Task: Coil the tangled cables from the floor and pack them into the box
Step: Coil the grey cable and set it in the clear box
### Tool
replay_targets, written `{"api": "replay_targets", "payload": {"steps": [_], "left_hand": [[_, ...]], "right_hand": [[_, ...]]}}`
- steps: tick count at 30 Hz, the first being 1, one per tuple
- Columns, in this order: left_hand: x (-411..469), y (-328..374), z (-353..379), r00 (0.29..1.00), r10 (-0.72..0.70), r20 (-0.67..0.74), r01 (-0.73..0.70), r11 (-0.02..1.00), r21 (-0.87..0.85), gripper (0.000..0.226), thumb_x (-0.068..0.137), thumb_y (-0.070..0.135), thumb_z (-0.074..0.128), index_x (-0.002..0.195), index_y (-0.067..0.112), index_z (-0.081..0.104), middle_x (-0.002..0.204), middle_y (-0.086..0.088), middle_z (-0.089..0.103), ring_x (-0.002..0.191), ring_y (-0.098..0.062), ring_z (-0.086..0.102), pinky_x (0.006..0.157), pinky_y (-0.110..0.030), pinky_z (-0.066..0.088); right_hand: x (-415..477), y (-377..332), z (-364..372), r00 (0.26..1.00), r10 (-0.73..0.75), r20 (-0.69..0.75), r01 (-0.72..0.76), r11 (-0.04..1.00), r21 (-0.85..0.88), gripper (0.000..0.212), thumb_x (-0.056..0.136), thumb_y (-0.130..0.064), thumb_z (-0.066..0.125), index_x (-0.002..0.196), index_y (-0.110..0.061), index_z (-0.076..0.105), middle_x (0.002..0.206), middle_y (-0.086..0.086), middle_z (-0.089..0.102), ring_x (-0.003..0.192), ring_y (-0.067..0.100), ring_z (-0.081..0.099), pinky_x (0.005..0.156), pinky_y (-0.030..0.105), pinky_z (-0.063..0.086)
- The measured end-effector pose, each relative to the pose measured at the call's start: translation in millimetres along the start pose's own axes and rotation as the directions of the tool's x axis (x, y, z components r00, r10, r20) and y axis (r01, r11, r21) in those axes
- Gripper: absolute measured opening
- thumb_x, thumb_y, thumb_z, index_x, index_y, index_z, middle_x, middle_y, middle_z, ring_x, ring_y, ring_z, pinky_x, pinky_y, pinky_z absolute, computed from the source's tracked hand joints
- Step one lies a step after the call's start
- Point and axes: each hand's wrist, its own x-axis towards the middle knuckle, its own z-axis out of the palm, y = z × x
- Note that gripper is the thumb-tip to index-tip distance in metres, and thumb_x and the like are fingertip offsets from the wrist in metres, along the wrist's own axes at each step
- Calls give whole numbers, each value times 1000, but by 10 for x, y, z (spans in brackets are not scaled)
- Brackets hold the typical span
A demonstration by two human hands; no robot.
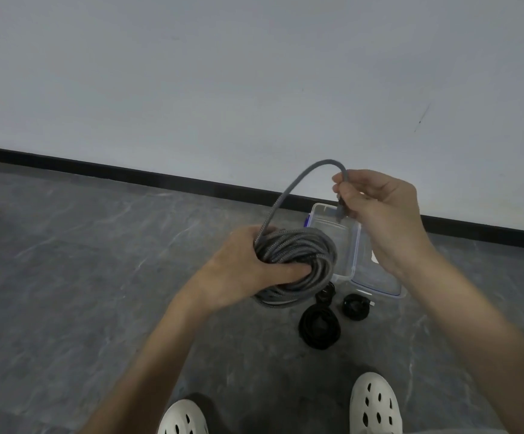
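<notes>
The left hand (pixel 239 267) grips the gray cable (pixel 301 252), which is wound into a thick round coil held in the air above the floor (pixel 82 261). The fingers are curled through the middle of the coil and the thumb lies over its top. One short tail rises from the coil in an arch to the right hand (pixel 382 211), whose thumb and fingertips pinch it just above the plug (pixel 340 208); the other fingers are loosely bent. So this cable looks nearly coiled, with only that last loop left to lay on.

The box (pixel 356 242), clear with blue clips, stands open on the floor beyond the coil, close to the wall (pixel 254 73). Its lid (pixel 379 283) lies just beside it on the near right. The part of its inside that shows holds no cable; the coil hides the rest.

Three black coils (pixel 318 327) lie wound on the floor just near of the box, between it and the shoes (pixel 375 405). No loose tangle shows anywhere on the floor.

As a judgement, the coiling is almost finished and the packing has not begun: all four coils remain to go into the box, and perhaps the lid after.
</notes>
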Motion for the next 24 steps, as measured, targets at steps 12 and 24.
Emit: {"api": "replay_targets", "payload": {"steps": [12, 24], "left_hand": [[10, -3, -68, 983, 179, 37, -164, 951, -263, 20, 82, 37, 67, 63, 31, 65, 54, 12, 53, 56, -10, 54, 72, -39, 51], [37, -66, 17, 997, 81, 12, -69, 915, -398, 49, 72, 36, 77, 105, 10, 51, 54, 3, 55, 51, -14, 53, 66, -33, 55]], "right_hand": [[-55, 82, 126, 843, 439, 311, -489, 866, 103, 23, 85, 17, 48, 98, 10, 67, 65, 10, 53, 55, 16, 43, 50, 24, 40], [-22, 116, 123, 741, 444, 503, -548, 834, 71, 20, 91, -4, 52, 82, -14, 68, 70, 1, 65, 61, 13, 60, 60, 25, 52]]}}
